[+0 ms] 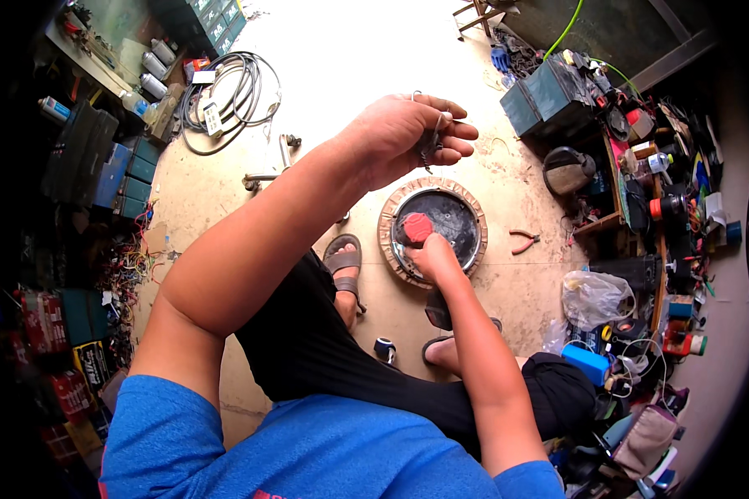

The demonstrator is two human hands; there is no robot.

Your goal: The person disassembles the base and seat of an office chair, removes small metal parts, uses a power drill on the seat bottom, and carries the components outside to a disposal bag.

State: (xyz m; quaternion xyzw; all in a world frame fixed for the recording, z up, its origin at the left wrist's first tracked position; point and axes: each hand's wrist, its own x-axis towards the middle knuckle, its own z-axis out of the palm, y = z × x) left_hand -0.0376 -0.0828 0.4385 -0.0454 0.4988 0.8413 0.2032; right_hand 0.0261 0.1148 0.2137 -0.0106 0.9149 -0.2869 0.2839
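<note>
My left hand [408, 137] is raised in front of me, its fingers curled round thin, dark, wiry strands [429, 148]. A small pale bit shows between those fingers; I cannot make out its kind. Lower down, my right hand [433, 258] is closed at the edge of a red round object [418, 227], whose kind is unclear. It is over the dark middle of a wheel [474, 264] with a light-brown, blocky rim, lying flat on the floor. A dark flat piece [438, 308] shows beside my right wrist, partly hidden by the forearm.
Red-handled pliers [524, 242] lie right of the wheel. My sandalled foot [344, 264] is at its left. A coiled cable [225, 104] lies at far left. Batteries [549, 96], a plastic bag [596, 298] and cluttered shelves line the right; loose wires [137, 262] lie at left.
</note>
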